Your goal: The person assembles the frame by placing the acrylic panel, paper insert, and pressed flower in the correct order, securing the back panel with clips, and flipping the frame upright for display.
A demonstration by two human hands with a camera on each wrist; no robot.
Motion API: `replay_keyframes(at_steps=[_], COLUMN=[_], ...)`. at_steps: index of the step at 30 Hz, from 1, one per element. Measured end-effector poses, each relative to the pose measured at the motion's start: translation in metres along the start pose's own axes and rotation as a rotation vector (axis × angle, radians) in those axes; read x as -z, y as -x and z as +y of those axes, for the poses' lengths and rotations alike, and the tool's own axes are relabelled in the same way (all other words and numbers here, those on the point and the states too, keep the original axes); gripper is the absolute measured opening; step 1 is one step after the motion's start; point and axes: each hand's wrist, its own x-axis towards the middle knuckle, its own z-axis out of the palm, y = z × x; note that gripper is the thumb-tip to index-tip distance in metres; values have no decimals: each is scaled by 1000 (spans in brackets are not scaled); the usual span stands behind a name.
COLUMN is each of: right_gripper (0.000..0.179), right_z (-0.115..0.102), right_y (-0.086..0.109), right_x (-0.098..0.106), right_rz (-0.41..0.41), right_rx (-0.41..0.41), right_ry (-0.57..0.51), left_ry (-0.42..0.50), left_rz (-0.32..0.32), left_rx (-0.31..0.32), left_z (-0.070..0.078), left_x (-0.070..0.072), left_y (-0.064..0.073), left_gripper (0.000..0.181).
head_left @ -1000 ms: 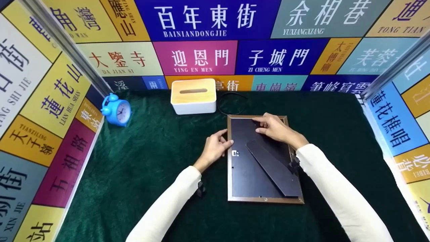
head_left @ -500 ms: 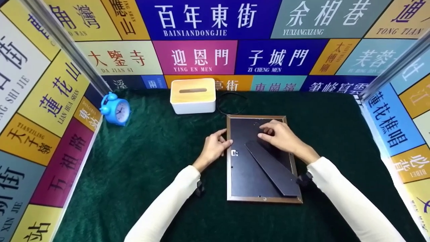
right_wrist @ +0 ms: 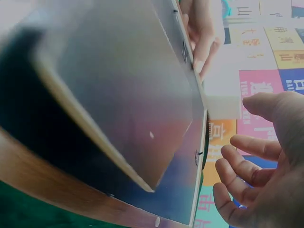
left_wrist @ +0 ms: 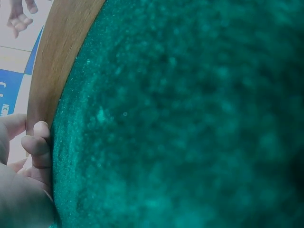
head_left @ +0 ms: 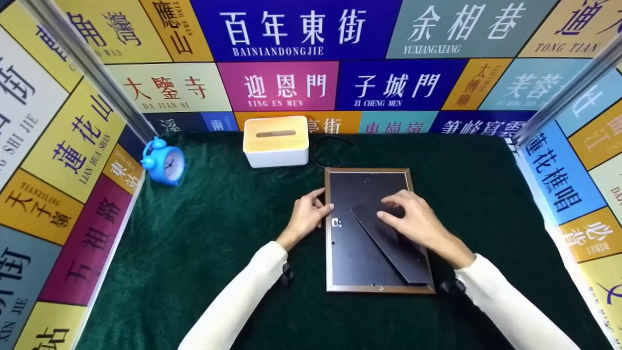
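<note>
A wooden picture frame [head_left: 349, 262] lies face down on green cloth, its black back upward. A black easel stand [head_left: 388, 253] slants across that back, and a small metal hanger [head_left: 336, 222] shows near the left edge. My left hand [head_left: 305, 216] holds the frame's left edge, thumb on top and fingers along the side. In the left wrist view, curled fingers [left_wrist: 40, 145] touch the wooden side. Over the stand hovers my right hand [head_left: 413, 218], fingers loosely bent and apart, nothing between them. The right wrist view has this hand [right_wrist: 266, 166] beside the backboard.
Behind the frame stands a white tissue box [head_left: 276, 150] with a wood-coloured lid. A thin black cord loop [head_left: 335, 138] lies beside it. At the back left is a blue alarm clock [head_left: 165, 163]. Printed panels [head_left: 282, 87] wall in the back and both sides.
My right hand has drawn back from the frame's far edge toward me and slightly right, coming over the stand. The left hand keeps its place at the left edge.
</note>
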Motion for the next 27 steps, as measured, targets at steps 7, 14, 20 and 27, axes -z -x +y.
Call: replay_keyframes(at_steps=[7,14,20,27], right_gripper=[42,52,60,76], right_z=[-3,-2,-2,-7], right_y=[26,53,70,76], right_x=[-2,-12,-24,-36], right_rz=[40,51,59,56], right_rx=[-32,-101,-146,-224], right_ry=[0,19,56,111], left_ry=[2,4,-4,-9], left_rz=[2,4,8,5], left_rx=[4,4,2,-4], left_z=[0,0,0,0], left_x=[-1,-1,0,-1], left_y=[0,0,0,0], left_gripper=[59,59,59,59])
